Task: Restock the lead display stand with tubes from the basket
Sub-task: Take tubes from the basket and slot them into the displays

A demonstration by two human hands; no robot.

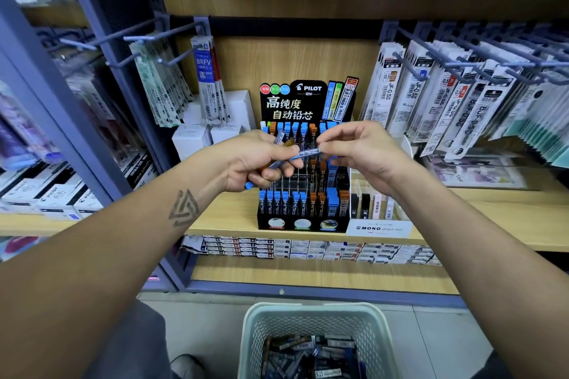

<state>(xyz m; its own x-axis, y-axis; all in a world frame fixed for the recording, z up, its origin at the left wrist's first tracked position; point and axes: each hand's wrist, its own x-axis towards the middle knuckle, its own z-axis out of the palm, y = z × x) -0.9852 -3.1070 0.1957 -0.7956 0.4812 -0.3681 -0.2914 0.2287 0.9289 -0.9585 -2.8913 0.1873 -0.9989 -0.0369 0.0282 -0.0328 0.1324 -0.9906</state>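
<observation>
L hand [258, 160] grips a bunch of lead tubes [278, 140]; R hand [354, 148] pinches one tube [306, 153] between both hands, just in front of display stand [303, 218] on shelf; basket [314, 317] w/ more tubes near, below

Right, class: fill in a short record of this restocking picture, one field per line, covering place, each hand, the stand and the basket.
Place: shop shelving with hanging refill packs
Left hand: grips a bunch of lead tubes, blue and orange caps showing
Right hand: pinches one end of a single blue tube, held level in front of the stand
Display stand: black, tiered, on the wooden shelf; blue and orange tubes upright, several middle slots empty
Basket: pale, perforated, on the floor below, with loose tubes inside
</observation>
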